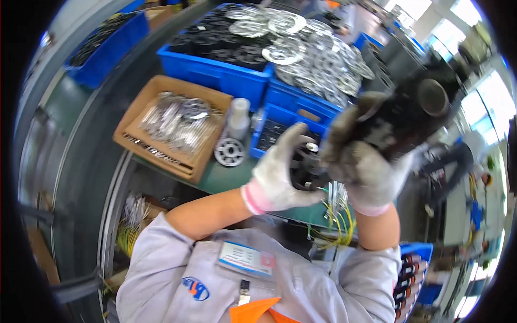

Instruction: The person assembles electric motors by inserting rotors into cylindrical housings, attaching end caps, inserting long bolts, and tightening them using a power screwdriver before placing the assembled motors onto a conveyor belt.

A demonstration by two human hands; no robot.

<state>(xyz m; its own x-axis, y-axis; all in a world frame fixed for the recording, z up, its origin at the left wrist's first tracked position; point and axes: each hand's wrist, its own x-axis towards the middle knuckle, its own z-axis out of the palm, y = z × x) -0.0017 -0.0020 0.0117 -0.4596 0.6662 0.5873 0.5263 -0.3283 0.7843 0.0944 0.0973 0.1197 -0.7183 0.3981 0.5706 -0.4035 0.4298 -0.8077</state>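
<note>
Both my hands wear whitish work gloves with pink cuffs. Curled around a black round part with openings (pixel 306 168), my left hand (pixel 274 175) holds it in front of my chest. My right hand (pixel 366 167) is wrapped around a thick black cylindrical tool (pixel 401 110), blurred by motion, which rises toward the upper right. The tool's lower end meets the black part or hangs just over it; the fingers hide which. Below the hands, yellow-green wires (pixel 342 223) hang by thin metal rods (pixel 336 196).
A cardboard box (pixel 212 97) of shiny metal pieces stands at left, beside a metal disc (pixel 230 152) and stacked whitish cups (pixel 238 118). Behind are blue bins (pixel 215 76) of black parts and a heap of silver discs (pixel 323 64). A blue crate (pixel 425 250) sits at lower right.
</note>
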